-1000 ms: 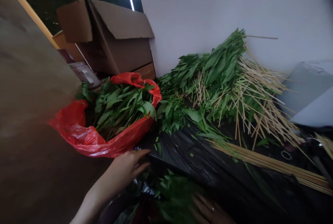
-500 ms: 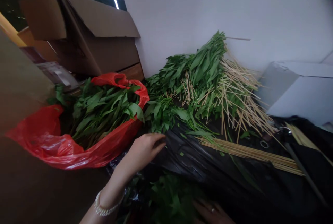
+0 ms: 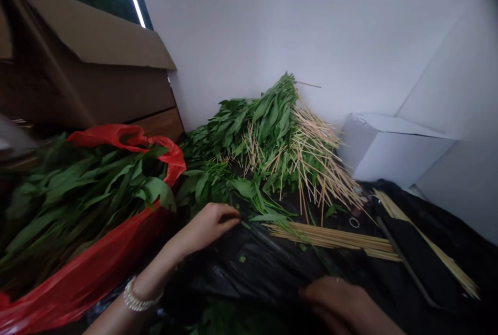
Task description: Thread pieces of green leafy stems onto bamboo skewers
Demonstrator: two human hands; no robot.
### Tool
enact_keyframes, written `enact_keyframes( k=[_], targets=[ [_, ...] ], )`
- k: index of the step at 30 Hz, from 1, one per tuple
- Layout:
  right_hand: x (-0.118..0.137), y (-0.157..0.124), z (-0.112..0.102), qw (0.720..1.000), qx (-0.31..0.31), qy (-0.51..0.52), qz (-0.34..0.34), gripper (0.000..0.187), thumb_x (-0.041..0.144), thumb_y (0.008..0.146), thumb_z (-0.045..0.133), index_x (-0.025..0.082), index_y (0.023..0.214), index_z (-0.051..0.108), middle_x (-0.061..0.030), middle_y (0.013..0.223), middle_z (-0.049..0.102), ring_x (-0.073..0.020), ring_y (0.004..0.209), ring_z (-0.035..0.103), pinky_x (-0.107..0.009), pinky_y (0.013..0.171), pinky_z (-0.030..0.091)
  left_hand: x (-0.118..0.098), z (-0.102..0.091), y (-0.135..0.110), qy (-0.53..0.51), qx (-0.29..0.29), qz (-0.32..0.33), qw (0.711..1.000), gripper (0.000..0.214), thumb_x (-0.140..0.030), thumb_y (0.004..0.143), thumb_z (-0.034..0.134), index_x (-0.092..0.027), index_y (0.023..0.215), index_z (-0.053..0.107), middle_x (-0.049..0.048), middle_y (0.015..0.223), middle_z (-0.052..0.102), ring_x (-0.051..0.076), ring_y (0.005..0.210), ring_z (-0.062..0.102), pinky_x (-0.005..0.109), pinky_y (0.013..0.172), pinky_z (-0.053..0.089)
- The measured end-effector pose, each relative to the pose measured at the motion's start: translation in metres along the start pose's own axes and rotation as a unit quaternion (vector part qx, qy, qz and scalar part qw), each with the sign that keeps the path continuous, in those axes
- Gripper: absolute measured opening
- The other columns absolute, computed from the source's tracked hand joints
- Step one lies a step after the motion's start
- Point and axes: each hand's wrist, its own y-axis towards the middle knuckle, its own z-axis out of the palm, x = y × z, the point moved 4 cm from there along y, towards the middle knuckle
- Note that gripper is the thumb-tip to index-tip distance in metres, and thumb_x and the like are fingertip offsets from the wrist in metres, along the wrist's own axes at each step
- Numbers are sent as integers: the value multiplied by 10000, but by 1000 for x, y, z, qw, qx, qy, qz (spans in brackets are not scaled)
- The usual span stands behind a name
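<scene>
Your left hand [image 3: 206,226] is curled, fingers together and empty, on the black sheet [image 3: 249,267], just below the leaves [image 3: 257,127] heaped with loose skewers [image 3: 315,158]. Your right hand [image 3: 338,298] lies flat, empty too. Neither grips anything, so the next move calls for a grasp on the leaves.

Glossy, creased black plastic sheeting [image 3: 249,267] lies under smooth, pale wooden skewers [image 3: 330,236]; the red plastic bag [image 3: 78,267] looks thin and shiny, the cardboard box [image 3: 89,91] matt brown.
</scene>
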Motion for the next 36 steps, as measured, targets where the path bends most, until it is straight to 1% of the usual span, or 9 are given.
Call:
enact_keyframes(
  k=[2,5,9,12,16,21,28,33,36],
  targets=[
    [-11,27,-27,999,-22,8,43,236,224,951,460,286,1032,673,-9,942,732,-155,837,681,-247,750,524,5,2,14,-52,-23,-9,998,242,-330,872,544,-209,910,750,21,820,741,173,731,666,237,697,483],
    [-23,72,-44,996,-42,-42,71,233,159,932,468,240,880,680,-25,848,687,-182,807,635,-292,725,489,11,-1,47,-113,-147,-39,982,282,-382,853,564,-177,783,744,20,677,708,163,601,625,232,590,451],
    [-45,118,-28,981,-41,-161,103,251,54,878,478,198,816,674,-36,809,654,-193,833,598,-287,752,450,15,8,89,-135,-275,-54,950,441,-434,935,404,-124,922,717,68,827,735,165,637,636,253,625,475],
    [-65,137,-8,974,-48,-188,118,257,2,815,499,177,701,648,-68,786,661,-211,821,608,-294,751,443,16,17,95,-134,-327,-51,934,456,-413,969,344,-122,1033,688,81,918,728,173,727,650,269,698,490],
    [-81,151,4,970,-81,-189,128,228,-7,769,516,175,665,608,-84,744,658,-220,771,625,-307,754,439,6,25,79,-73,-324,28,943,337,-332,974,397,-183,1106,670,72,1021,704,188,911,642,294,846,470],
    [-86,157,-13,952,-215,-154,153,198,172,940,368,169,955,565,-100,896,665,-224,825,638,-335,766,455,-14,44,73,121,-188,144,964,319,-335,975,419,-192,892,692,73,855,696,208,869,604,337,826,456],
    [-91,139,-16,912,-361,51,189,200,354,987,325,211,1039,455,2,701,626,-165,598,622,-286,618,487,24,48,80,191,-160,-100,963,181,-289,879,555,-193,898,708,103,868,713,256,913,644,338,780,465],
    [-86,132,-10,872,-416,159,203,184,368,999,318,229,1055,425,44,654,570,-145,543,578,-261,568,477,48,27,76,32,-256,-182,949,325,-297,877,530,-222,1174,640,83,895,736,236,804,682,301,667,461],
    [-72,138,7,931,-310,123,148,159,312,1002,318,235,1044,450,49,625,572,-143,519,581,-249,531,463,55,12,75,-77,-320,-164,930,290,-336,879,518,-190,1070,680,69,855,729,214,764,666,295,677,471]
  ],
)
